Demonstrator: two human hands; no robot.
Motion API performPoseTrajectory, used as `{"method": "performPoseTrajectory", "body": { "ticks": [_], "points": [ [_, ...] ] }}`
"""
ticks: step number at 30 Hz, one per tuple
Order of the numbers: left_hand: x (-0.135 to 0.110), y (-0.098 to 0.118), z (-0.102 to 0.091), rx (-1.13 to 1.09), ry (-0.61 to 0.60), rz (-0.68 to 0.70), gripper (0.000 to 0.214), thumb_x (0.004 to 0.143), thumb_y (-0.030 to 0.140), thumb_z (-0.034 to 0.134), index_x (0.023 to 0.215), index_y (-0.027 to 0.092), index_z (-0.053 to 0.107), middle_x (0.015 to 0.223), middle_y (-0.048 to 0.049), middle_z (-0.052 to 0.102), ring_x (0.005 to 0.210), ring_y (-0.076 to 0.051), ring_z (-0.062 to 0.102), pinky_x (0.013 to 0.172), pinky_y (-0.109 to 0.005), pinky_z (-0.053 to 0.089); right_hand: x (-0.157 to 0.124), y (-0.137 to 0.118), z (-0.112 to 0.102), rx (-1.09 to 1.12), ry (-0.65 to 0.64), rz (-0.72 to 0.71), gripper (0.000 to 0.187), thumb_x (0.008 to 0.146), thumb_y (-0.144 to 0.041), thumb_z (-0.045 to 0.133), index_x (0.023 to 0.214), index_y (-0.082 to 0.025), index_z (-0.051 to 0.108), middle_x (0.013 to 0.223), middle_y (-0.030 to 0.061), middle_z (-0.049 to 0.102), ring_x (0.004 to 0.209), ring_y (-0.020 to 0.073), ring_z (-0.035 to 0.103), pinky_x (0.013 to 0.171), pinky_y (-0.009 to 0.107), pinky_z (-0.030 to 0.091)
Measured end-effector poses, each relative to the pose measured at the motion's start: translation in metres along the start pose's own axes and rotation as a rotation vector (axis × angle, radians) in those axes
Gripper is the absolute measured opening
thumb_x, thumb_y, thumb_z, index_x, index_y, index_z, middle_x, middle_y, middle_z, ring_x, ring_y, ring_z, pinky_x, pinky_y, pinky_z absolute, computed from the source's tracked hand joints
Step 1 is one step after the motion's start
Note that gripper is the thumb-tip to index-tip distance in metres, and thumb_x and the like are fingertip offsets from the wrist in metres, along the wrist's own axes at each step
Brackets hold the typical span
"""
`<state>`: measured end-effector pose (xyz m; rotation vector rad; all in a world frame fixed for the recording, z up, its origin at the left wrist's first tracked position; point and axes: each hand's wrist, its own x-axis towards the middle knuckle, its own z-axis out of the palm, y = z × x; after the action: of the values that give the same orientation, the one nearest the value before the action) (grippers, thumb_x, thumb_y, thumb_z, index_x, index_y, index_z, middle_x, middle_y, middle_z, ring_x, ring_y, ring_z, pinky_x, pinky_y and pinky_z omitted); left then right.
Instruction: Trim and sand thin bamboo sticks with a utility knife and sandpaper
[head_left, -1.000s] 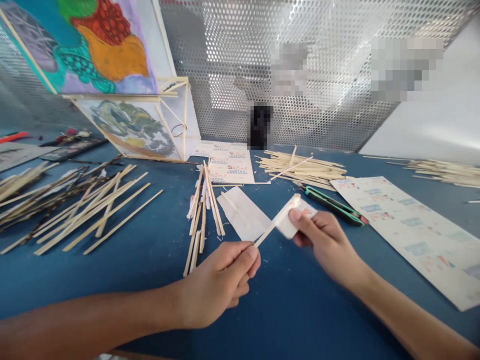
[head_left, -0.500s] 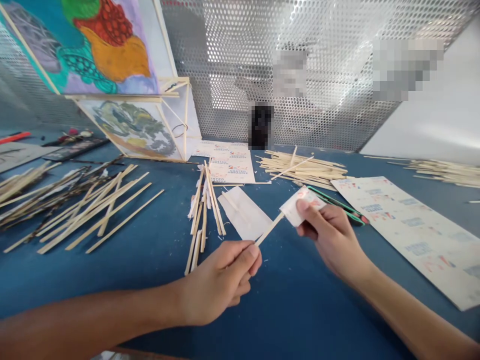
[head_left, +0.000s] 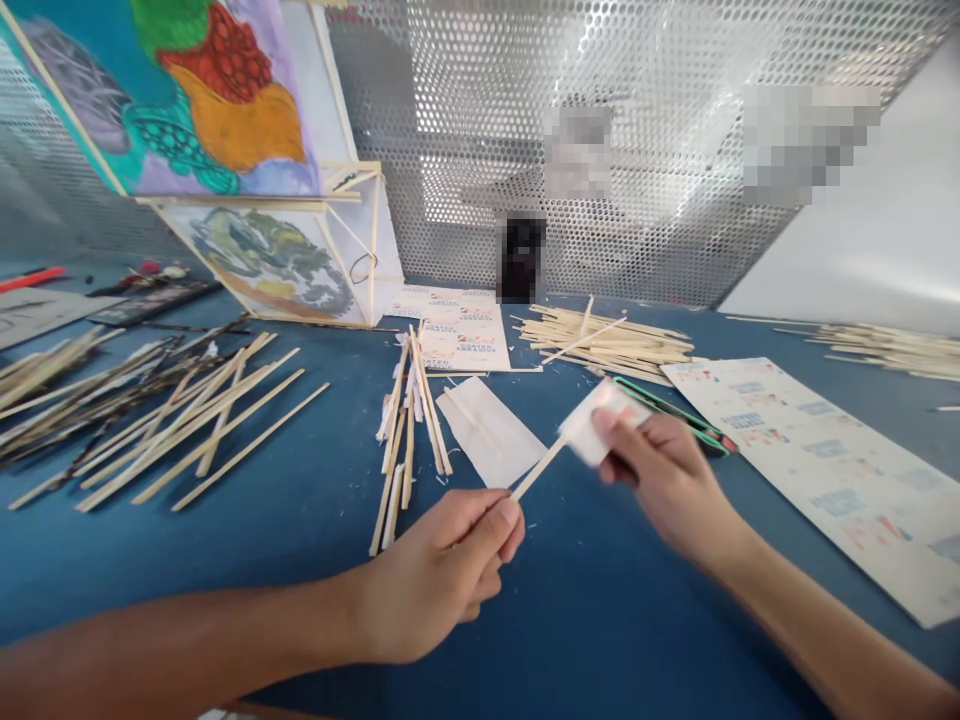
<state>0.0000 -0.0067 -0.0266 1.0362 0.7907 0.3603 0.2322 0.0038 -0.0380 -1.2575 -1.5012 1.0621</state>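
My left hand [head_left: 457, 565] is closed around the near end of a thin wooden stick [head_left: 541, 468] that slants up to the right. My right hand [head_left: 664, 465], slightly blurred, pinches a folded piece of sandpaper [head_left: 589, 428] with its printed backing outward. The sandpaper wraps the stick's far end, so that end is hidden. Just beyond my left hand lies a flat white paper [head_left: 487, 430], with a small bundle of sticks [head_left: 405, 430] to its left. A green-edged cutter [head_left: 697, 430] rests behind my right hand.
Sandpaper sheets lie at the back [head_left: 469, 340] and on the right [head_left: 817, 480]. Stick piles spread over the left [head_left: 202, 430], the back [head_left: 607, 340] and the far right [head_left: 892, 345]. A painted stick frame [head_left: 270, 260] stands back left, before a perforated metal panel [head_left: 450, 130].
The sandpaper and my right hand have shifted very slightly and now look blurred. My left hand keeps its hold on the stick, almost unmoved.
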Motion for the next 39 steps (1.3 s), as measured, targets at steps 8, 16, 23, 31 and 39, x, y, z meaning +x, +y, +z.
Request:
{"method": "performPoseTrajectory", "body": {
  "ticks": [8, 16, 23, 31, 39],
  "points": [
    [0.001, 0.000, 0.000, 0.029, -0.027, 0.007, 0.047, 0.099, 0.064, 0.048, 0.079, 0.022, 0.043, 0.053, 0.0130, 0.020, 0.043, -0.006, 0.014, 0.038, -0.017, 0.012, 0.000, -0.002, -0.006, 0.015, -0.107, -0.019, 0.060, 0.097, -0.060, 0.059, 0.056, -0.016, 0.064, 0.047, -0.0006, 0.050, 0.045, 0.0093, 0.041, 0.047, 0.026, 0.029],
    [0.000, 0.003, -0.004, 0.057, -0.062, 0.030, 0.046, 0.103, 0.060, 0.042, 0.078, 0.022, 0.043, 0.056, 0.0118, 0.018, 0.045, -0.007, 0.012, 0.040, -0.020, 0.012, 0.028, 0.015, -0.031, 0.218, 0.567, -0.014, 0.049, 0.086, -0.053, 0.075, 0.058, -0.020, 0.053, 0.054, -0.0041, 0.045, 0.048, 0.0084, 0.035, 0.046, 0.026, 0.027],
    [-0.013, 0.010, 0.001, 0.409, -0.012, 0.209, 0.049, 0.103, 0.061, 0.041, 0.086, 0.019, 0.058, 0.053, 0.0089, 0.028, 0.046, -0.008, 0.022, 0.045, -0.025, 0.018, 0.028, 0.022, -0.049, -0.026, 0.352, 0.071, 0.060, 0.085, -0.056, 0.077, 0.046, -0.019, 0.050, 0.045, -0.0040, 0.037, 0.046, 0.0084, 0.030, 0.047, 0.031, 0.019],
    [-0.015, 0.017, -0.004, 0.478, 0.017, 0.165, 0.056, 0.101, 0.067, 0.038, 0.090, 0.018, 0.064, 0.052, 0.0092, 0.024, 0.048, -0.010, 0.021, 0.046, -0.029, 0.016, 0.003, 0.004, -0.030, 0.061, 0.000, -0.092, 0.049, 0.103, -0.052, 0.049, 0.075, -0.019, 0.071, 0.059, 0.0001, 0.051, 0.054, 0.0128, 0.042, 0.051, 0.029, 0.031],
    [-0.010, 0.015, -0.007, 0.528, 0.067, 0.118, 0.054, 0.101, 0.066, 0.039, 0.093, 0.020, 0.065, 0.058, 0.0077, 0.031, 0.052, -0.011, 0.027, 0.049, -0.028, 0.019, -0.014, -0.012, -0.016, 0.053, -0.135, -0.196, 0.013, 0.098, -0.035, 0.065, 0.095, -0.024, 0.073, 0.067, -0.0029, 0.050, 0.059, 0.0109, 0.039, 0.052, 0.025, 0.032]
  ]
}}
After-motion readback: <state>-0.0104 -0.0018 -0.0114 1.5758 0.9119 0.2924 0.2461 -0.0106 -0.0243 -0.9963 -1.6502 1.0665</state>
